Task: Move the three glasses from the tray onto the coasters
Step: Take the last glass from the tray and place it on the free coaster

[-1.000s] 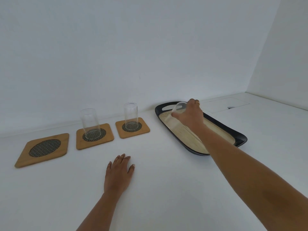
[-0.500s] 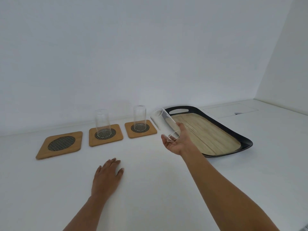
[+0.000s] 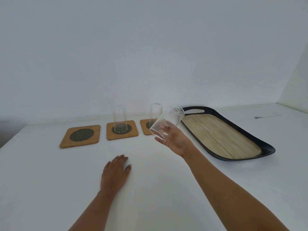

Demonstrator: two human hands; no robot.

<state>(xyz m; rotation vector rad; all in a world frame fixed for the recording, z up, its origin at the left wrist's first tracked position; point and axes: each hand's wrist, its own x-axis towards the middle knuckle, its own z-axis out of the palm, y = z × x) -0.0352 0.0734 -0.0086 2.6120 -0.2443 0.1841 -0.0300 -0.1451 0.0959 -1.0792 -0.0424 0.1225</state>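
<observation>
Glass three in the air, tilted hard, mouth down-left and base up-right, over the table between the tray and the right coaster, partly covering that coaster in view. Right hand holds it from below, palm up; fingers curl round the far side of the wall and show through the glass, thumb not clear. Grip looks loose, more cradle than clamp, so slip is a risk in my judgement. Two glasses done: middle glass upright on the middle coaster, right glass upright on the right coaster. Tray holds no glasses, bamboo floor bare. Left coaster has nothing on it, well apart from the held glass, past both filled ones. Left to do, as I judge: turn the glass upright, carry it across to the left coaster without clipping the standing two, set down, let go. Left hand flat on the table, palm down, fingers together and extended, holding nothing, near the front edge below the coasters.
</observation>
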